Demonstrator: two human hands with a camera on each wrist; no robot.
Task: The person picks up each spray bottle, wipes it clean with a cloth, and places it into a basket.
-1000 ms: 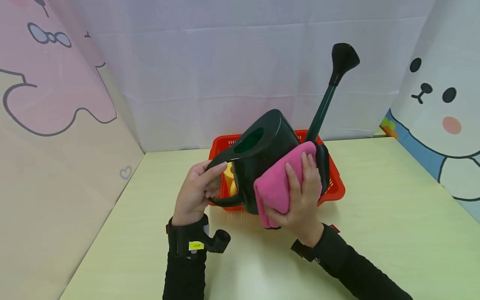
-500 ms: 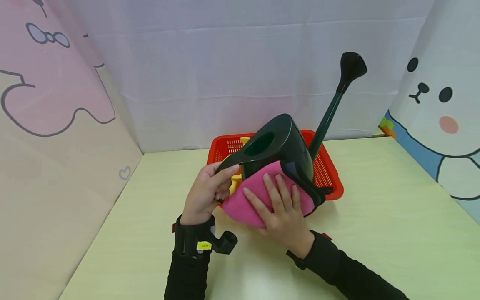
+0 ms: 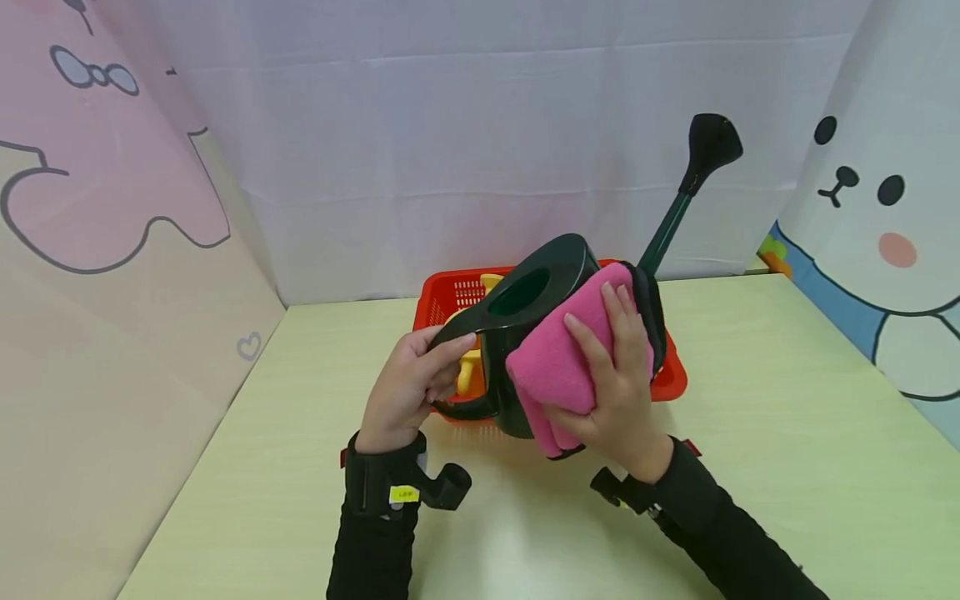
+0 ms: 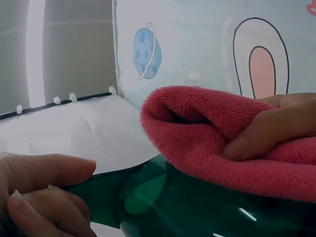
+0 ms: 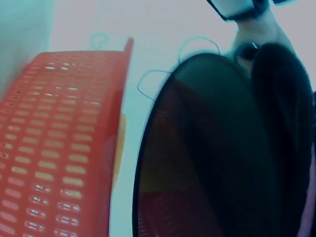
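Observation:
A dark green watering can (image 3: pixel 551 271) is held tilted in the air, its long spout with a black rose (image 3: pixel 712 146) pointing up and to the right. My left hand (image 3: pixel 405 383) grips the can's handle, fingers curled round it, as the left wrist view also shows. Against the can's side my right hand (image 3: pixel 618 392) presses a folded pink cloth (image 3: pixel 558 358) with dark edging; in the left wrist view the thumb lies on the plush cloth (image 4: pixel 197 138). In the right wrist view the can's round dark base (image 5: pixel 207 148) covers much of the picture.
Behind the can a red perforated basket (image 3: pixel 442 292) stands on the pale table (image 3: pixel 315 350), with yellow things (image 3: pixel 468 371) inside. A white curtain (image 3: pixel 420 150) hangs at the back, and printed cartoon panels flank both sides.
The cloth in my right hand went down the can's side to the left, then back up to the right. The can and left hand shifted slightly right and down.

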